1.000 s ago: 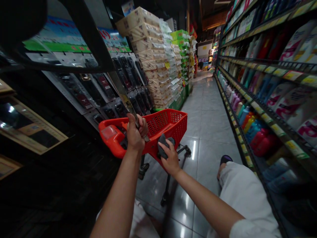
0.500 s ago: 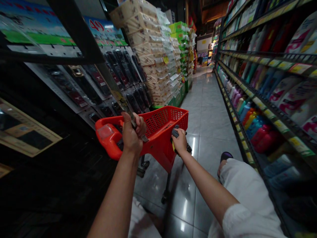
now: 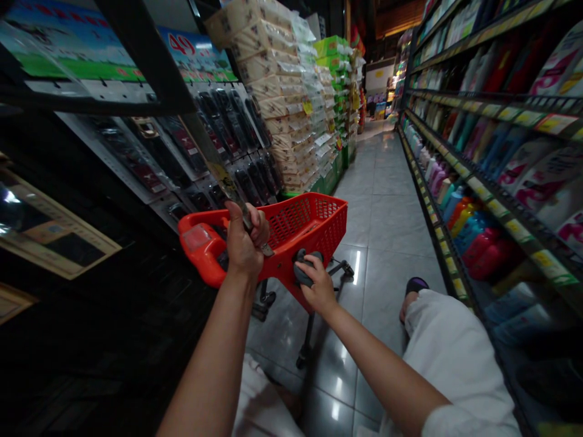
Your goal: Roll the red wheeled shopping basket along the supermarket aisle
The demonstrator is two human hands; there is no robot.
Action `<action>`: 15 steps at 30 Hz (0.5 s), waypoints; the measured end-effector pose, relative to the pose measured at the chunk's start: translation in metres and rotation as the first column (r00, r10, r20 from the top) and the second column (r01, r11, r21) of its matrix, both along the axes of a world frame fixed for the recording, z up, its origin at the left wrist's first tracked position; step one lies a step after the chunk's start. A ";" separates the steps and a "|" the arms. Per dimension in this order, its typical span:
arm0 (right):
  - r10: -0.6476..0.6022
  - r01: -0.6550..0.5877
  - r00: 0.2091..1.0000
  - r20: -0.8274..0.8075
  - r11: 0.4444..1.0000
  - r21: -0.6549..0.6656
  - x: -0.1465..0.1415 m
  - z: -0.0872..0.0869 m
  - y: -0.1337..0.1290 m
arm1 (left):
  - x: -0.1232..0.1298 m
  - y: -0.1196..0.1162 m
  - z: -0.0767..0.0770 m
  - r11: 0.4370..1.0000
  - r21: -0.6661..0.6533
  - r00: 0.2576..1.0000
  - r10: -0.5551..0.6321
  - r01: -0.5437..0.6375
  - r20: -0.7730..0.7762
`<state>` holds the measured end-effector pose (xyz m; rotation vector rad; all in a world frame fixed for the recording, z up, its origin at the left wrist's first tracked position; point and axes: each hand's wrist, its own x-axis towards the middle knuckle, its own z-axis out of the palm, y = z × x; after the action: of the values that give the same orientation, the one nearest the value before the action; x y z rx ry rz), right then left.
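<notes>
My left hand [image 3: 246, 243] is closed around a long, narrow, dull strip [image 3: 221, 176] with a yellowish patch. The strip slants up and left to a black frame, and its lower end shows just below my fist. My right hand [image 3: 317, 285] grips a dark grey object [image 3: 304, 267] with rounded lobes; its kind I cannot make out, as my fingers cover part of it. Behind both hands stands a red plastic shopping cart [image 3: 291, 258] with perforated basket walls and caster wheels. The right hand's object is in front of the cart's side; whether they touch, I cannot tell.
Packaged belts [image 3: 228, 121] hang on a rack at the left under a blue-green sign [image 3: 195, 54]. Stacked packs [image 3: 273, 103] line the aisle's left side. Shelves of bottles [image 3: 483, 237] run along the right. Between them lies a grey tiled floor [image 3: 387, 224]. My knee [image 3: 449, 340] is at right.
My right hand has moved left and slightly down with the dark grey object, closer to my left hand. The left hand keeps its hold on the strip. The view has shifted slightly.
</notes>
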<state>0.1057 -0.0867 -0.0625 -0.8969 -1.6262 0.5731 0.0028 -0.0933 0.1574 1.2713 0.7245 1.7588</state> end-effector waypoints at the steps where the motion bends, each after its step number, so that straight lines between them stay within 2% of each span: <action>1: -0.022 0.022 0.997 0.074 1.000 -0.011 0.003 -0.011 -0.003 | -0.001 -0.001 0.000 1.000 -0.002 1.000 -0.001 0.001 0.000; 4: -0.042 0.054 0.966 0.254 0.998 -0.039 0.010 -0.039 -0.012 | -0.001 -0.002 0.001 1.000 -0.020 1.000 -0.004 0.004 0.013; 6: -0.041 0.055 0.959 0.282 0.998 -0.043 0.012 -0.045 -0.009 | 0.000 -0.002 0.001 0.999 -0.037 1.000 -0.002 0.003 0.029; 8: -0.089 0.102 0.969 0.231 0.994 -0.045 0.013 -0.037 0.004 | 0.000 -0.003 0.001 0.999 -0.047 0.999 -0.001 0.003 0.040; 13: -0.325 0.326 0.945 0.026 0.935 -0.138 0.010 0.002 0.056 | -0.001 -0.002 0.002 0.999 -0.033 0.999 -0.018 0.019 0.031; 15: -0.341 0.340 0.940 0.018 0.929 -0.147 0.003 0.003 0.058 | -0.002 -0.001 0.002 0.999 -0.029 0.999 -0.024 0.025 0.023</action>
<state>0.1090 -0.0285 -0.0598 -1.2561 -1.3900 0.4555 0.0007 -0.0945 0.1594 1.2345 0.7161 1.7339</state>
